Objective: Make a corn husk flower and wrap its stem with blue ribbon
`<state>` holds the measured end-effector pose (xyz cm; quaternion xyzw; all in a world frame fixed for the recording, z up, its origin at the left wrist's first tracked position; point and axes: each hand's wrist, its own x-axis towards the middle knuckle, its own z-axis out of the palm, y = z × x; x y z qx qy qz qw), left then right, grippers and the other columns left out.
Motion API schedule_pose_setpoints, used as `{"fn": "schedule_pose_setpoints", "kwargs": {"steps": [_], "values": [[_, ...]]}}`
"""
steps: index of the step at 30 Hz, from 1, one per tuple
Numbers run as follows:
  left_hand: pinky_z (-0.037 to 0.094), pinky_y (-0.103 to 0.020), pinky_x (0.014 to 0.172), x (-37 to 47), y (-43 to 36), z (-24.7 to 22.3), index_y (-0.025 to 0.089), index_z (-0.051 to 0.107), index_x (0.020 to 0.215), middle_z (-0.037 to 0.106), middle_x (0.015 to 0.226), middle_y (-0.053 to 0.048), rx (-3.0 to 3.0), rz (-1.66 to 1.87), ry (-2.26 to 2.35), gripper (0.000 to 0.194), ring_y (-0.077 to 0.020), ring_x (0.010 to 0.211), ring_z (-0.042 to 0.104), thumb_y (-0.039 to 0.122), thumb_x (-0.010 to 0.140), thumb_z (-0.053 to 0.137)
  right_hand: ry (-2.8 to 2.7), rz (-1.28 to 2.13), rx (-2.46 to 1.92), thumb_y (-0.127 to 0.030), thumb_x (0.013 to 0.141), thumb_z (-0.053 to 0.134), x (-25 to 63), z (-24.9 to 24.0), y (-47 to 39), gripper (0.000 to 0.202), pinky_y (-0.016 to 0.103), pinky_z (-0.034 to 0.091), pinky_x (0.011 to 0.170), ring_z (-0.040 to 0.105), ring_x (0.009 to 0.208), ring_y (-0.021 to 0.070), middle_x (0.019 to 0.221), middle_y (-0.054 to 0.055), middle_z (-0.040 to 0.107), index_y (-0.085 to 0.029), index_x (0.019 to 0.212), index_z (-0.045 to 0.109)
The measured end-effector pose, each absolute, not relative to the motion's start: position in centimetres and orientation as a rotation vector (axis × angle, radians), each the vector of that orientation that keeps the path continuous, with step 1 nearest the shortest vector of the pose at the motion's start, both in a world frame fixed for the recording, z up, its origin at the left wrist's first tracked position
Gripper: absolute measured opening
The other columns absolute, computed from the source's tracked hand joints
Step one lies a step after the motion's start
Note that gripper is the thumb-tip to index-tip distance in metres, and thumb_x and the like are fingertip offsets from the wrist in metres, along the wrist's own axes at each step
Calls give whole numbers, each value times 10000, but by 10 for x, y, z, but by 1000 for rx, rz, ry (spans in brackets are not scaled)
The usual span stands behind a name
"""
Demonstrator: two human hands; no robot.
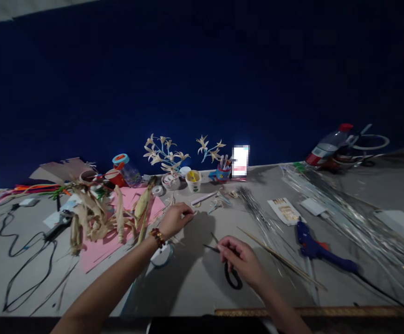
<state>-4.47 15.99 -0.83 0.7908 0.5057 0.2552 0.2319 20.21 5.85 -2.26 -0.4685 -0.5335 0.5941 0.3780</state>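
My right hand point(238, 260) is closed around black-handled scissors point(234, 278), whose two blades point up and left, slightly apart. Farther left, my left hand point(178, 218) reaches over the table with its fingertips pinched together. A tiny pale piece shows at those fingertips, too small to name. Just beyond them lie a white stick point(204, 198) and some pale scraps point(219, 202). Below my left wrist, with its beaded bracelet, sits a round white object point(161, 255).
Dried husks point(94, 215) lie on pink paper point(95, 255) at left. Husk flowers point(165, 153), a paper cup point(193, 181) and a lit phone point(240, 161) stand along the back. Right are wires point(257, 211), wooden sticks point(282, 257) and a blue glue gun point(323, 253).
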Motion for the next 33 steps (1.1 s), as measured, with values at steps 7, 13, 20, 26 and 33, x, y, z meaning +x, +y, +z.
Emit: {"fn": "schedule_pose_setpoints", "kwargs": {"steps": [7, 13, 20, 26, 33], "values": [[405, -399, 927, -32, 193, -32, 209, 773, 884, 749, 936, -83, 2402, 570, 1424, 132, -250, 957, 645, 176, 881, 645, -1340, 1465, -1232, -581, 876, 617, 217, -25, 58, 391, 224, 448, 489, 519, 545, 125, 656, -20, 562, -194, 819, 613], [449, -401, 906, -47, 196, -32, 190, 741, 975, 753, 971, -92, 2404, 683, 1472, 165, -247, 950, 658, 170, 913, 589, -1370, 1454, -1256, -555, 884, 600, 219, -26, 60, 364, 226, 449, 485, 532, 559, 140, 652, -13, 566, -198, 814, 611], [519, -315, 782, -122, 161, 2, 192, 711, 917, 740, 887, -55, 2236, 842, 1609, 172, -202, 826, 675, 298, 926, 576, -1579, 1268, -1332, -471, 929, 555, 219, -35, 48, 295, 233, 442, 509, 571, 607, 165, 685, 3, 607, -204, 845, 647], [519, -283, 681, -173, 74, -7, 196, 689, 852, 721, 795, -45, 2016, 730, 1881, 247, -196, 751, 665, 357, 942, 525, -1737, 1105, -1362, -467, 948, 546, 220, -47, 36, 295, 267, 486, 660, 643, 724, 194, 779, 30, 691, -214, 875, 679], [454, -288, 652, -164, 42, -32, 198, 679, 855, 715, 819, -58, 1919, 530, 2130, 218, -208, 730, 647, 336, 937, 531, -1916, 1044, -1318, -446, 977, 496, 206, -33, 35, 285, 290, 485, 702, 667, 753, 206, 816, 35, 724, -231, 901, 666]]}}
